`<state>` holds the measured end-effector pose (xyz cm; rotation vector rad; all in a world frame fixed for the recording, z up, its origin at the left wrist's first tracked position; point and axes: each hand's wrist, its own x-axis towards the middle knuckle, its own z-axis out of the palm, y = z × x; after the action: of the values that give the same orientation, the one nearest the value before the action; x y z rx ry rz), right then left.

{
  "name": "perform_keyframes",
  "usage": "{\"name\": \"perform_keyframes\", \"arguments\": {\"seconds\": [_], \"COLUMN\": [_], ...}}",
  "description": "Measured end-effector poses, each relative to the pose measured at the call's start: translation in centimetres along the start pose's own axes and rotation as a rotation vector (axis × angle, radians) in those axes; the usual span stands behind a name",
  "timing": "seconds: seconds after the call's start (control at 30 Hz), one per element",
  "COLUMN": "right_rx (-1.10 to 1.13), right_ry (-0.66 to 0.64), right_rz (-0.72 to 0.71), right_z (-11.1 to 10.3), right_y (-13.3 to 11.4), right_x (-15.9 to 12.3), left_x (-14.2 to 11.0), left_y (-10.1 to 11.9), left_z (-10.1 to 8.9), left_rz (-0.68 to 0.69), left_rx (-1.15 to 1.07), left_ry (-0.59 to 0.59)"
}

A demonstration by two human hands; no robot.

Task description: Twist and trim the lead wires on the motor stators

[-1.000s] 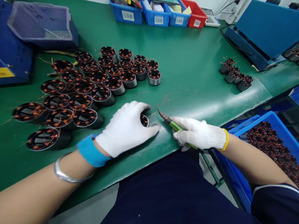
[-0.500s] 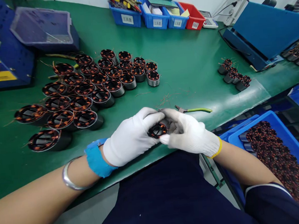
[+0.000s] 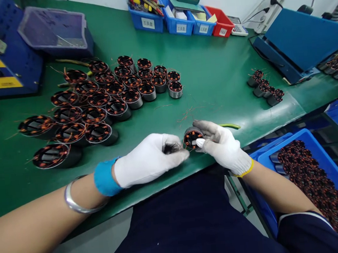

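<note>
In my gloved right hand (image 3: 218,144) is a motor stator (image 3: 190,141), a dark metal ring wound with copper, gripped between thumb and fingers with its open face toward me. My left hand (image 3: 156,156), in a white glove with darkened fingertips, is just left of the stator. Its fingers are curled with the thumb pressed against them, close to the thin copper wire ends. What they pinch, if anything, is too small to make out. Behind my right hand lies a pair of cutters, only its green handle (image 3: 230,126) showing.
Many wound stators (image 3: 99,132) stand grouped on the green table (image 3: 211,72) at left, several more (image 3: 261,83) at right. Wire scraps (image 3: 190,113) lie ahead. Blue bins (image 3: 148,23), a red bin (image 3: 221,23) and a purple bin (image 3: 88,45) stand behind. A stator-filled blue crate (image 3: 265,154) is lower right.
My right hand has moved slightly right with the stator, turning its face more toward me. My left hand has drawn off the stator's body, its fingers now curled beside it.
</note>
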<state>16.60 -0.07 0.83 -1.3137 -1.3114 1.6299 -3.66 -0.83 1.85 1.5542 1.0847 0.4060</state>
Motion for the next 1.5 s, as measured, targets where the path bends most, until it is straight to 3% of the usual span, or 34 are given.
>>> {"name": "perform_keyframes", "arguments": {"seconds": [0.07, 0.1, 0.13, 0.23, 0.27, 0.37, 0.4, 0.43, 0.53, 0.6, 0.77, 0.83, 0.97, 1.0, 1.07, 1.17, 1.23, 1.3, 1.4, 1.43, 1.5], "right_rx": [0.046, 0.06, 0.07, 0.098, 0.111, 0.167, 0.189, 0.213, 0.266, 0.265, 0.255, 0.279, 0.346, 0.362, 0.387, 0.428, 0.473, 0.529, 0.61, 0.634, 0.67], "right_ry": [0.04, 0.059, 0.071, 0.071, 0.06, 0.043, 0.054, 0.074, 0.131, 0.142, 0.089, 0.059, 0.077, 0.092, 0.109, 0.121, 0.124, 0.13, 0.143, 0.145, 0.148], "right_rz": [0.011, 0.014, 0.015, 0.021, 0.023, 0.018, 0.015, 0.011, -0.002, -0.008, 0.006, 0.015, -0.018, -0.027, -0.026, 0.013, 0.051, 0.079, 0.089, 0.089, 0.087], "right_z": [-0.2, -0.3, -0.4, -0.1, 0.1, 0.6, 0.6, 0.6, 0.4, 0.4, 1.6, 2.0, 2.1, 2.0, 2.1, 2.5, 2.9, 3.1, 3.4, 3.6, 4.2], "right_y": [-0.1, -0.1, -0.1, -0.1, 0.0, 0.3, 0.5, 0.6, 0.9, 0.9, 0.2, 0.0, -0.1, 0.0, 0.2, 0.4, 0.5, 0.6, 0.9, 1.0, 1.3], "right_x": [0.3, 0.3, 0.4, 0.2, 0.2, 0.1, 0.1, 0.2, 0.4, 0.3, -0.5, -0.9, -1.2, -1.2, -1.1, -1.0, -1.0, -1.0, -0.9, -0.8, -0.7], "left_x": [-0.5, -0.6, -0.5, 0.1, 0.4, 0.7, 0.6, 0.5, 0.1, 0.3, 1.0, 0.8, 0.3, 0.4, 0.5, 0.7, 0.6, 0.4, 0.1, 0.2, 0.3], "left_y": [0.3, 0.5, 0.6, 0.6, 0.5, 0.0, -0.2, -0.3, -0.9, -1.3, -1.1, -0.6, -0.3, -0.4, -0.7, -0.6, -0.1, 0.4, 0.6, 0.4, 0.0], "left_z": [-0.4, -0.6, -0.7, -0.3, 0.0, 1.3, 1.6, 1.7, 1.2, 0.6, 1.3, 1.6, 0.3, -0.1, -0.4, 0.4, 1.0, 0.7, -0.4, -0.5, -0.2], "left_rz": [-0.004, -0.02, -0.045, -0.1, -0.102, -0.078, -0.058, -0.018, 0.216, 0.297, 0.137, 0.134, 0.334, 0.366, 0.34, 0.148, 0.08, 0.126, 0.298, 0.28, 0.143], "left_rx": [0.044, 0.084, 0.128, 0.132, 0.063, -0.224, -0.298, -0.358, -0.518, -0.579, -0.206, -0.169, -0.457, -0.519, -0.527, -0.308, -0.234, -0.303, -0.5, -0.509, -0.445], "left_ry": [-0.248, -0.278, -0.222, 0.127, 0.146, 0.059, 0.089, 0.182, 0.655, 0.807, 0.425, 0.496, 0.874, 0.918, 0.849, 0.543, 0.477, 0.603, 0.922, 0.934, 0.766]}}
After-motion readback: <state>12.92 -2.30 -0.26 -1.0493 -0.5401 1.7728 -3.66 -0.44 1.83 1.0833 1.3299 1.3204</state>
